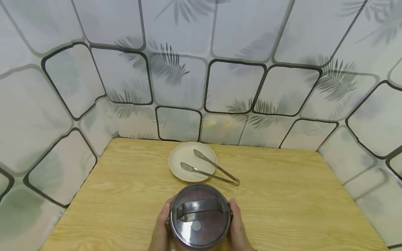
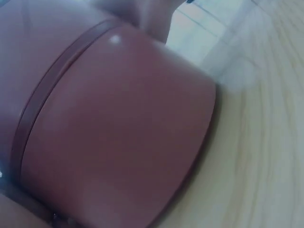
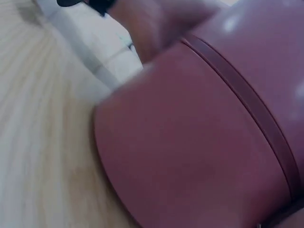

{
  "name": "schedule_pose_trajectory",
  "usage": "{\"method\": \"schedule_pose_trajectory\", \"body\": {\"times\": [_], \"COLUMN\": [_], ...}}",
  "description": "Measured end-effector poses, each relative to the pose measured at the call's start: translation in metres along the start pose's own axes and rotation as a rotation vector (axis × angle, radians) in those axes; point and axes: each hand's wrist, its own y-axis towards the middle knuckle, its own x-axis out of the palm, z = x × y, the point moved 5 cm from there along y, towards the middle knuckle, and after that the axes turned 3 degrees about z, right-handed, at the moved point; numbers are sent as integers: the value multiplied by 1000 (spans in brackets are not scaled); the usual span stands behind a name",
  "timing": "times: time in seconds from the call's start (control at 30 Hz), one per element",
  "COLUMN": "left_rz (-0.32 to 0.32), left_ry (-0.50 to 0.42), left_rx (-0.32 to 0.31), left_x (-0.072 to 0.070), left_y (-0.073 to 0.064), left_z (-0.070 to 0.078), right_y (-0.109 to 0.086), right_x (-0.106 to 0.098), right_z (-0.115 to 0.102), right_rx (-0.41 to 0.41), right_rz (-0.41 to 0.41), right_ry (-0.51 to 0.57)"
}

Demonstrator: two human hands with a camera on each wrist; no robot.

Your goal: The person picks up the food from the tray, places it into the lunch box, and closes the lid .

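A dusky pink pot (image 2: 123, 123) with a darker band round its body stands upright between my two hands. Its dark see-through lid (image 1: 207, 228) with a strap-like handle (image 1: 199, 206) is on top in the head view. My left hand (image 1: 162, 219) grips the pot at the left side handle, and my right hand (image 1: 237, 225) grips it at the right one. Most of the fingers are hidden by the pot. Both wrist views show the smooth pink wall (image 3: 171, 142) up close, its bottom edge right at the wooden surface.
Behind the pot, a round white plate (image 1: 179, 158) lies on the wooden table (image 1: 132, 188). Metal tongs (image 1: 220, 169) rest across the plate, spread apart, their joined end over the table to the right. A patterned curtain (image 1: 176, 83) encloses the back and sides.
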Motion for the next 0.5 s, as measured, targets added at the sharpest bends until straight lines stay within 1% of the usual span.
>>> {"method": "schedule_pose_trajectory", "body": {"times": [0.03, 0.07, 0.1, 0.17, 0.2, 0.23, 0.3, 0.33, 0.4, 0.43, 0.5], "left_rz": [3, 4, 7, -14, -6, 7, 57, 77, 125, 129, 111], "left_ry": [33, 57, 78, 46, 46, 34, 45, 34, 51, 14, -32], "left_rx": [-10, -20, -6, 28, 56, 67, 99, 85, 73, 54, 59], "left_x": [-2, -4, -6, -7, -7, -8, -9, -8, -7, -4, 1], "left_y": [0, 0, -1, -3, -4, -5, -5, -5, -5, -5, -4], "left_z": [-1, -3, -4, -8, -10, -12, -15, -16, -15, -15, -12], "right_y": [0, -1, -1, -2, -2, -2, -1, -2, -2, -4, -7], "right_x": [-2, -5, -7, -9, -10, -10, -9, -8, -8, -8, -7], "right_z": [2, 4, 7, 13, 15, 17, 18, 17, 16, 15, 13], "right_rx": [21, 53, 84, 144, 169, 182, 176, 164, 142, 134, 117], "right_rz": [8, 32, 63, 138, 179, 226, 296, 334, 388, 415, 429], "right_ry": [-8, -30, -45, -55, -59, -56, -15, 4, 12, 8, -23]}}
